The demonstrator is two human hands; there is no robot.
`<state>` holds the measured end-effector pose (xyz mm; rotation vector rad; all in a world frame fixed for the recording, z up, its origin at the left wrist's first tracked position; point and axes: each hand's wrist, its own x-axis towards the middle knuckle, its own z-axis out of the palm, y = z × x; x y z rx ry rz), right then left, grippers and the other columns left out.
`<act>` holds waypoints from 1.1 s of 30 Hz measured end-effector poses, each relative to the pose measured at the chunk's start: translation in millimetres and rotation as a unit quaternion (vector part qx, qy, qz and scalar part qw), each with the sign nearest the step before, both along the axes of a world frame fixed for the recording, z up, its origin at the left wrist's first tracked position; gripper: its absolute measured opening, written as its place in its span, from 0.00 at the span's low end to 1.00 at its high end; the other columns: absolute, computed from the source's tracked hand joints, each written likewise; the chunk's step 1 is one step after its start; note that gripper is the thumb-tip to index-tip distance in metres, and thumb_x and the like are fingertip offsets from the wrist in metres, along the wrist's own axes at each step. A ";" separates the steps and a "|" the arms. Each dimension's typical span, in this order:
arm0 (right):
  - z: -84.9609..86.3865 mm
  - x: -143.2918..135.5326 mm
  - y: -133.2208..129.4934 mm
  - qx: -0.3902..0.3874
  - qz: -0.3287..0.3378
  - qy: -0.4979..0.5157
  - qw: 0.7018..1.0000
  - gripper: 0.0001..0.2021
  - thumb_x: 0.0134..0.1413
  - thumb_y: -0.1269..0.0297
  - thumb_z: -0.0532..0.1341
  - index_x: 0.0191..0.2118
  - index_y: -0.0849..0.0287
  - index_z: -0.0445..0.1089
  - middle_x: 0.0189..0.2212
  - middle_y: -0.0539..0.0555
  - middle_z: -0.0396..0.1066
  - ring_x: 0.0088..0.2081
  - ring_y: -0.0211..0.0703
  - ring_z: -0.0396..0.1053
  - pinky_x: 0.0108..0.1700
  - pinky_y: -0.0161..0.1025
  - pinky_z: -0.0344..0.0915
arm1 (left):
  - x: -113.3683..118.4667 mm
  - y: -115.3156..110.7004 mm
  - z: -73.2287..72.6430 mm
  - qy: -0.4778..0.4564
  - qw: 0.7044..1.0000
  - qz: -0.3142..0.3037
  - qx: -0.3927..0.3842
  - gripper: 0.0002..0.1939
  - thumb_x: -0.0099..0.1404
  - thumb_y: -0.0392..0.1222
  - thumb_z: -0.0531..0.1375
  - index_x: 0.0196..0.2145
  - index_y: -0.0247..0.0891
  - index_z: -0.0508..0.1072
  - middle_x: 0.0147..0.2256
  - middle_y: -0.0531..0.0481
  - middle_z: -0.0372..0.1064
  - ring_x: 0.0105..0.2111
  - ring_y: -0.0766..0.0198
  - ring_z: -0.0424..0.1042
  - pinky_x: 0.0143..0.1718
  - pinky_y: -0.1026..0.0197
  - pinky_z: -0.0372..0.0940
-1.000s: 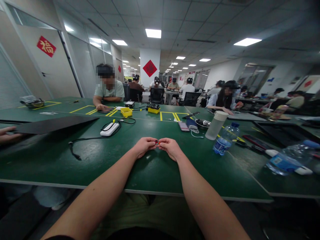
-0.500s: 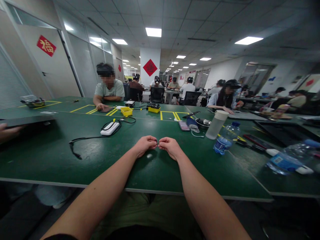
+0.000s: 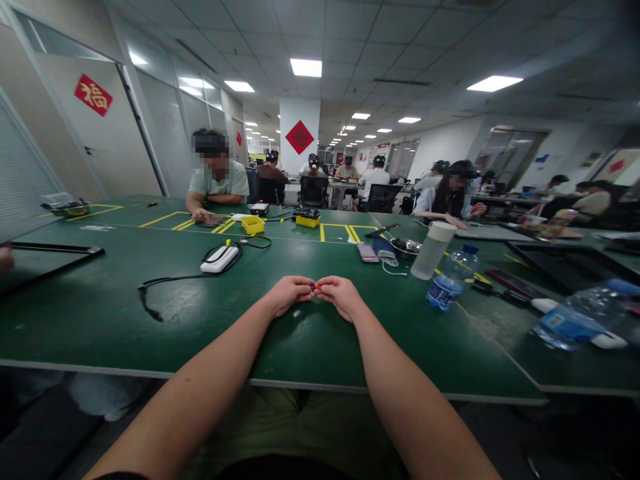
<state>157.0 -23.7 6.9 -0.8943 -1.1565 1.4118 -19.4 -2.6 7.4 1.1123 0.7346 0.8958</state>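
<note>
My left hand (image 3: 288,294) is closed in a pinch, with a small dark piece (image 3: 313,287) at its fingertips. Opposite it, my right hand (image 3: 341,295) pinches a small orange-red piece (image 3: 319,287). The fingertips of both hands almost meet above the green table (image 3: 320,353). Both pieces are mostly covered by fingers and too small to name; whether they touch each other I cannot tell.
Left of my hands lie a white power bank (image 3: 220,259) and a black cable (image 3: 175,277). Yellow trays (image 3: 253,225) stand farther back. A pale tumbler (image 3: 433,252) and water bottles (image 3: 453,277) are to the right. At the left edge, another person's hand (image 3: 6,259) is beside a black-framed tray (image 3: 55,248).
The orange-red piece now shows at my right fingertips; my hands have barely moved. On the left, the black-framed tray has come down flatter and the other person's hand has drawn back.
</note>
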 end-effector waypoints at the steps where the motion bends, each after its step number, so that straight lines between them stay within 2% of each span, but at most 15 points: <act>1: 0.5 -0.4 -0.7 0.004 0.002 -0.003 1.000 0.08 0.41 0.73 0.65 0.32 0.63 0.71 0.32 0.56 0.75 0.32 0.39 0.74 0.35 0.34 0.71 | 0.0 0.2 -0.7 0.000 1.000 -0.005 0.006 0.12 0.54 0.28 0.62 0.39 0.29 0.74 0.36 0.40 0.74 0.34 0.66 0.75 0.40 0.66 0.69; 6: 0.2 -1.7 -0.9 0.024 -0.008 -0.028 0.999 0.13 0.38 0.72 0.66 0.35 0.62 0.70 0.33 0.54 0.74 0.30 0.38 0.73 0.30 0.32 0.68 | 0.6 1.5 -3.7 0.006 0.998 0.003 0.057 0.14 0.52 0.27 0.62 0.38 0.30 0.75 0.35 0.43 0.74 0.32 0.67 0.74 0.39 0.66 0.68; 11: -1.4 -2.0 0.9 0.034 -0.015 -0.042 0.998 0.15 0.36 0.71 0.66 0.36 0.61 0.71 0.34 0.54 0.74 0.30 0.37 0.71 0.29 0.32 0.65 | 0.9 2.9 -4.2 0.002 0.996 0.023 0.085 0.13 0.49 0.26 0.62 0.35 0.30 0.75 0.34 0.43 0.74 0.30 0.67 0.73 0.38 0.64 0.67; 20: -2.8 -1.9 2.7 0.046 -0.013 -0.035 0.998 0.15 0.35 0.72 0.65 0.36 0.62 0.71 0.34 0.54 0.75 0.31 0.37 0.70 0.31 0.32 0.62 | -0.6 4.7 -5.5 -0.016 0.998 0.021 0.061 0.09 0.52 0.26 0.61 0.33 0.30 0.74 0.37 0.41 0.74 0.34 0.66 0.73 0.42 0.63 0.67; 33: -1.9 -2.9 1.5 0.036 -0.010 -0.025 0.999 0.16 0.35 0.73 0.66 0.36 0.62 0.70 0.32 0.55 0.75 0.31 0.37 0.70 0.33 0.33 0.64 | -1.5 3.9 -3.7 -0.028 0.999 0.026 0.023 0.07 0.54 0.26 0.60 0.33 0.29 0.74 0.37 0.39 0.74 0.35 0.65 0.74 0.41 0.63 0.68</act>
